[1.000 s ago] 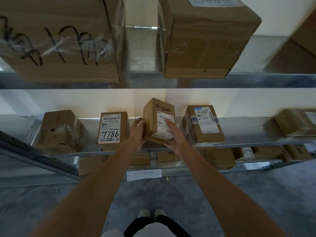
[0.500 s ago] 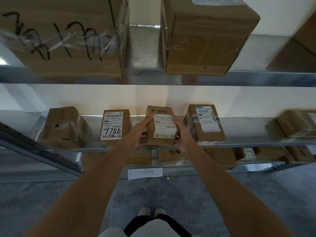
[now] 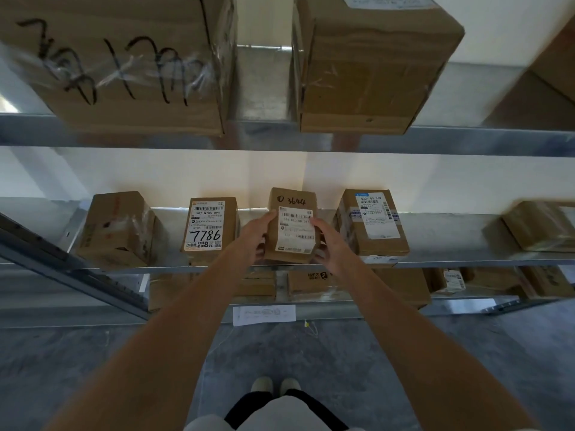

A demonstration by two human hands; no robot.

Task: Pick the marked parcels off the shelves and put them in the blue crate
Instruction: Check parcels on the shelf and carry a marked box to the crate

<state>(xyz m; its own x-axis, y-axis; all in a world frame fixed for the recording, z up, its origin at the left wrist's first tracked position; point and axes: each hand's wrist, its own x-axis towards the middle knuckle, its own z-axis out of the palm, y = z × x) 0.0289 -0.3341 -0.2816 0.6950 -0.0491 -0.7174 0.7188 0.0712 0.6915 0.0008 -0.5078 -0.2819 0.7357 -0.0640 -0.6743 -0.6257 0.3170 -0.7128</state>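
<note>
The small parcel, lifted and tilted a second ago, now stands on the shelf right of the 7786 parcel, left hand and right hand clasping its sides, apparently rejected.

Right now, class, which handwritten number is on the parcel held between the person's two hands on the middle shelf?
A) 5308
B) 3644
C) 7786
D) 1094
B: the parcel marked 3644 sits between the left hand and right hand, with that number penned above its label; 7786 is on the neighbouring parcel to its left.
</note>
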